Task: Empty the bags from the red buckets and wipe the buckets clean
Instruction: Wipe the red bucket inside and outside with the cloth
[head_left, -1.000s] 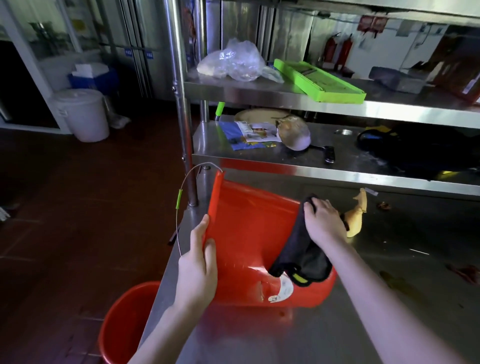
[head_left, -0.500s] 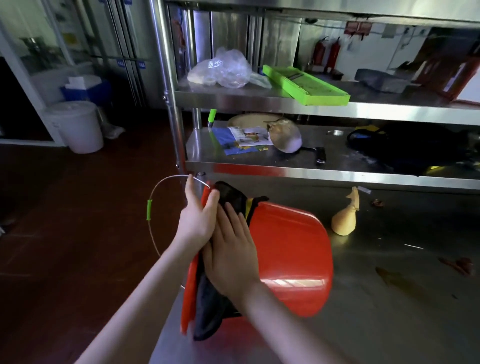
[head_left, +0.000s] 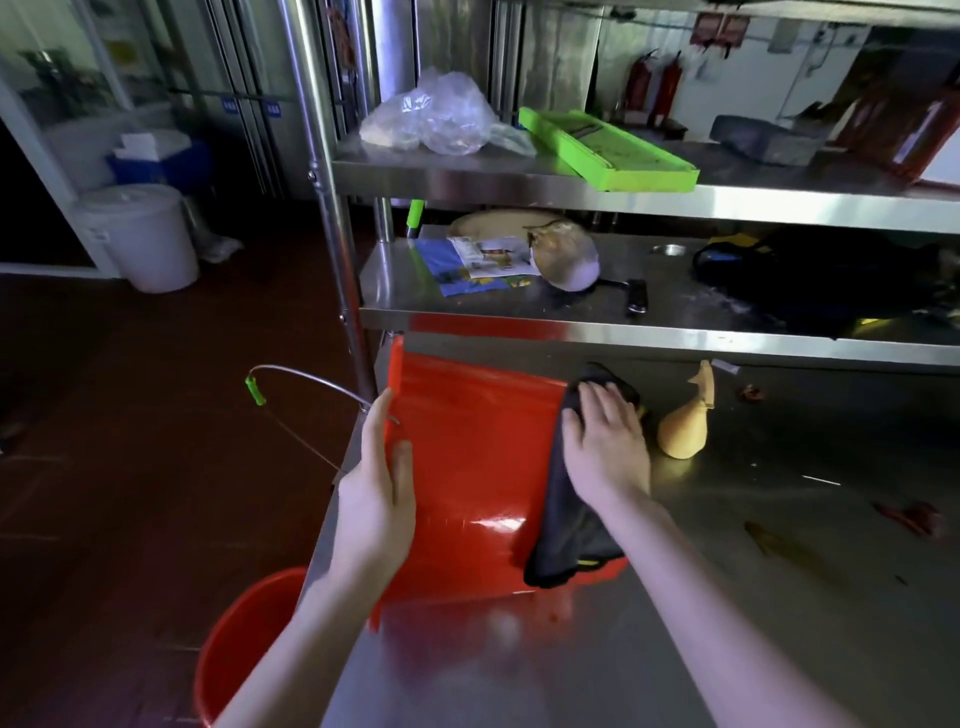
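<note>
No legible text anywhere. Blue tags (head_left: 228, 106) on the steel doors (head_left: 244, 62) are too small to read. Red signs (head_left: 722, 23) on the far wall (head_left: 753, 78) are blurred. The printed packet (head_left: 485, 254) on the middle shelf (head_left: 571, 325) has print, but the characters can't be made out.

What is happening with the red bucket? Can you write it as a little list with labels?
Bucket: red bucket lying on its side on the steel table
Left hand: left hand holds the bucket at its rim
Right hand: right hand presses a dark cloth flat against the bucket
Other bucket: second bucket, also red, on the floor beside the table
Nearby: tan squash-shaped thing on the table
</note>
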